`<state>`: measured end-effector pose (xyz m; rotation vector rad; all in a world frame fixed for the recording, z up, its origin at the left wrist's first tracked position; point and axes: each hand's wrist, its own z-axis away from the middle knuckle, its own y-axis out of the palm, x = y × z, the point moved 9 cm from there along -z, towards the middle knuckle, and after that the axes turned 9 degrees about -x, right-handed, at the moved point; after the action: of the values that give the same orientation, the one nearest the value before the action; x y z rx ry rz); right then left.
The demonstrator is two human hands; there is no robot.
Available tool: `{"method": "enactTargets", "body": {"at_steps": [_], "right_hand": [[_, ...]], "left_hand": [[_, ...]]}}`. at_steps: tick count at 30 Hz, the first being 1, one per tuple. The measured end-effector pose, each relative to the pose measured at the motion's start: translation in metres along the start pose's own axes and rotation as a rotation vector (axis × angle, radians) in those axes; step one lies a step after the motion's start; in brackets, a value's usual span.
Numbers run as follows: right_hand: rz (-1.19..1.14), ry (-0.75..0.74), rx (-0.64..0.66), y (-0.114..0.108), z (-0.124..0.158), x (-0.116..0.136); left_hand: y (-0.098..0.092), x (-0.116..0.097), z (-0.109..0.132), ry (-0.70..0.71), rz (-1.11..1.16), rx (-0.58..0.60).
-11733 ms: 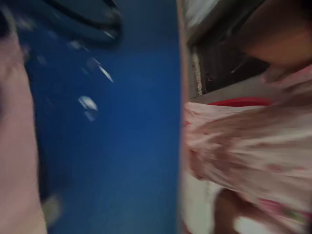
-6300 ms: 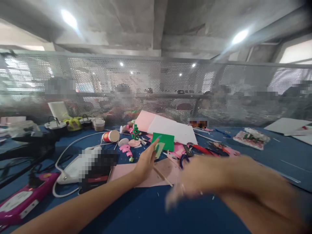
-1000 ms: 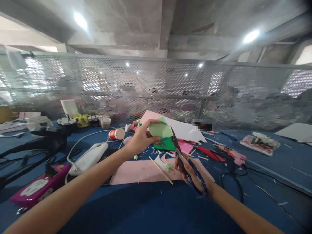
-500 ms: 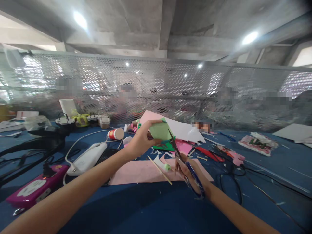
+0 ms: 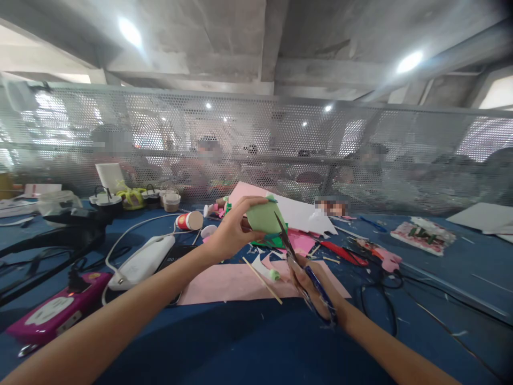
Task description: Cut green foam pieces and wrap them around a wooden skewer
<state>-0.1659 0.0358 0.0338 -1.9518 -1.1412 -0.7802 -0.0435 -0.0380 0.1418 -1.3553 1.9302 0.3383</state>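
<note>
My left hand (image 5: 229, 231) pinches a small light green foam piece (image 5: 263, 217) and holds it up above the blue table. My right hand (image 5: 310, 284) grips blue-handled scissors (image 5: 298, 267), whose blades point up and bite into the right edge of the green piece. Under both hands lies a pink foam sheet (image 5: 224, 283) with a thin wooden stick (image 5: 261, 280) across it. A dark green sheet (image 5: 267, 241) shows just behind the light green piece.
At left are a white power strip (image 5: 138, 262) with its cable, a magenta device (image 5: 60, 312) and small pots (image 5: 160, 198). Pink and white sheets (image 5: 298, 213), red pliers (image 5: 343, 253) and black cables (image 5: 382, 305) lie to the right. A perforated metal screen (image 5: 280, 144) closes the back; people sit behind it.
Between one second ago and now the scissors have moved further into the light green piece, which my left hand has turned slightly. Earlier still, my right hand had no scissors.
</note>
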Motion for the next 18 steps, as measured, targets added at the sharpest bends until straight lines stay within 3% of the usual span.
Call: {"method": "enactTargets", "body": {"at_steps": [11, 18], "right_hand": [[0.055, -0.087, -0.004, -0.0022, 0.0002, 0.0029], [0.053, -0.084, 0.008, -0.0012, 0.0016, -0.0002]], "left_hand": [[0.007, -0.0019, 0.0015, 0.146, -0.16, 0.12], [0.0067, -0.002, 0.0011, 0.156, -0.19, 0.103]]}}
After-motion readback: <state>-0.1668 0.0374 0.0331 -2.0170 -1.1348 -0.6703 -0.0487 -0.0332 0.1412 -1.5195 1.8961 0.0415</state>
